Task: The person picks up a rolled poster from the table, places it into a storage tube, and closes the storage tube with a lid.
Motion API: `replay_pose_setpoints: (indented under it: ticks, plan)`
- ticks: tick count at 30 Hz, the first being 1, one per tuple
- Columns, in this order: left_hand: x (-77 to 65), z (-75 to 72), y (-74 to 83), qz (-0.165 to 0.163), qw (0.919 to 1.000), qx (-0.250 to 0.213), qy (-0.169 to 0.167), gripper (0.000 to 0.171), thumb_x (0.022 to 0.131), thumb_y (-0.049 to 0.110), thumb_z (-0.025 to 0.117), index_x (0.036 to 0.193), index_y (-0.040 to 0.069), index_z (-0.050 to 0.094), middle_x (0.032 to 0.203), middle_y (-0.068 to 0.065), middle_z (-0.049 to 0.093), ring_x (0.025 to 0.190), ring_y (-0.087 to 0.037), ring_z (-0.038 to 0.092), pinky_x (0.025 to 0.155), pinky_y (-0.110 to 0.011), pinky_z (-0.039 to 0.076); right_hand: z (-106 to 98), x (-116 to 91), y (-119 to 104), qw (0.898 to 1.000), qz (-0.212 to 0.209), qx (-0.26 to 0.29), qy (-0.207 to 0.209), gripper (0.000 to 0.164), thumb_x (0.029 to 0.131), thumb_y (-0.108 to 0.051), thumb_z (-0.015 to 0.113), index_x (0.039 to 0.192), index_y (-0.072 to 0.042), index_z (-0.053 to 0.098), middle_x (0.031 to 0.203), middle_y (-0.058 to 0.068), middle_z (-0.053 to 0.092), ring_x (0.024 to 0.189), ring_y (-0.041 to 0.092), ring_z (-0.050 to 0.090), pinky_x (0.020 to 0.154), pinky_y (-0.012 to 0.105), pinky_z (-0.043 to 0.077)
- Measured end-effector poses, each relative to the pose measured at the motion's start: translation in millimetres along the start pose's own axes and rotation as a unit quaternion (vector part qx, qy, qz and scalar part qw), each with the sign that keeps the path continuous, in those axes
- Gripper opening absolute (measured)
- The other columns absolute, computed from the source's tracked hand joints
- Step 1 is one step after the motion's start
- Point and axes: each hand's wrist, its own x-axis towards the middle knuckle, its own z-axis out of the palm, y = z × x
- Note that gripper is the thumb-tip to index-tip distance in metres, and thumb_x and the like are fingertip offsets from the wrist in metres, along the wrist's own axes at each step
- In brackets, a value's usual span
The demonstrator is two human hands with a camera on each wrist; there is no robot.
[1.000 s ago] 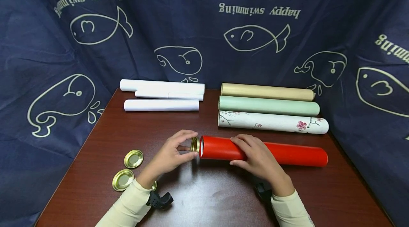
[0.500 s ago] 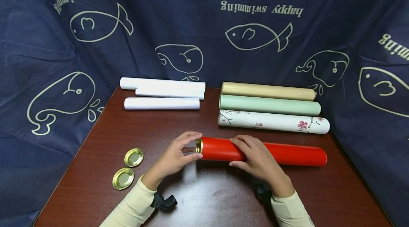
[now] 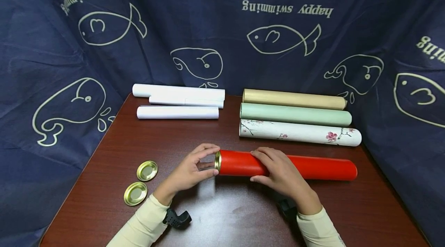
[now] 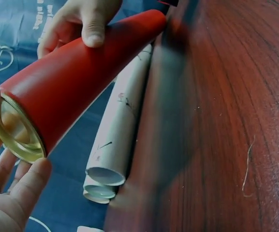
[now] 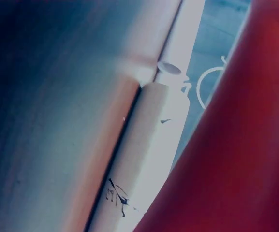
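Note:
A red cardboard tube [image 3: 323, 168] lies crosswise in front of the person. At its left end sits a gold metal lid [image 3: 217, 160], fitted against the opening with its rim showing. The left hand [image 3: 189, 169] pinches that lid by the rim between thumb and fingers. Around the tube's middle, the right hand [image 3: 282, 173] grips from above. In the left wrist view the lid's hollow face [image 4: 30, 153] shows at the tube's end, with fingertips at its edge. The right wrist view shows the red tube [image 5: 226, 150] close up; the right hand is mostly out of that view.
Two gold lids [image 3: 147, 171] [image 3: 135, 193] lie left of the left forearm. Several white paper rolls [image 3: 177, 113] lie at the back left. A floral tube [image 3: 300, 133], a green tube [image 3: 295, 114] and a tan tube [image 3: 294, 99] lie at the back right.
The left hand has moved slightly right, bringing the gold lid from just outside the red tube's left opening into that end. The right hand keeps its hold on the tube.

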Motion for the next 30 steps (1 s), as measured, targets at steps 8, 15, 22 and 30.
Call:
replay_pose_setpoints:
  ticks: [8,15,22,30]
  plan:
    - [4.2,5.5,0.0,-0.006,0.9998,0.016,0.005,0.059,0.082,-0.006,0.076,0.137,-0.007,0.053,0.137,-0.016,0.045,0.124,-0.034,0.052,0.096,-0.037,0.05,3,-4,2,1.0,0.002,-0.002,0.012,0.067,0.079,-0.052,0.08,0.127,-0.009,0.061,0.122,0.012,0.061,0.11,0.03,0.058,0.091,0.051,0.049]
    - [9.6,7.4,-6.0,0.021,0.9996,0.021,-0.003,0.058,0.083,-0.008,0.075,0.136,-0.006,0.052,0.136,-0.02,0.043,0.122,-0.034,0.05,0.096,-0.04,0.051,2,-5,6,1.0,0.003,-0.001,0.015,0.068,0.077,-0.049,0.082,0.127,-0.008,0.061,0.122,0.012,0.061,0.11,0.03,0.058,0.092,0.051,0.049]
    - [12.9,3.7,-10.0,0.001,0.9977,0.066,-0.012,0.058,0.081,-0.005,0.078,0.134,-0.003,0.054,0.134,-0.017,0.047,0.118,-0.039,0.053,0.091,-0.043,0.054,4,-7,12,1.0,-0.008,-0.008,-0.007,0.073,0.069,-0.039,0.089,0.127,-0.006,0.061,0.121,0.013,0.062,0.109,0.032,0.059,0.092,0.051,0.049]
    - [12.7,-51.4,-4.4,-0.022,0.9746,0.223,0.008,0.051,0.083,0.009,0.081,0.13,0.004,0.061,0.131,-0.01,0.056,0.114,-0.034,0.057,0.084,-0.051,0.055,4,-12,39,0.998,0.028,-0.023,-0.056,0.072,0.07,-0.034,0.09,0.127,-0.003,0.059,0.12,0.015,0.061,0.111,0.034,0.058,0.096,0.052,0.046]
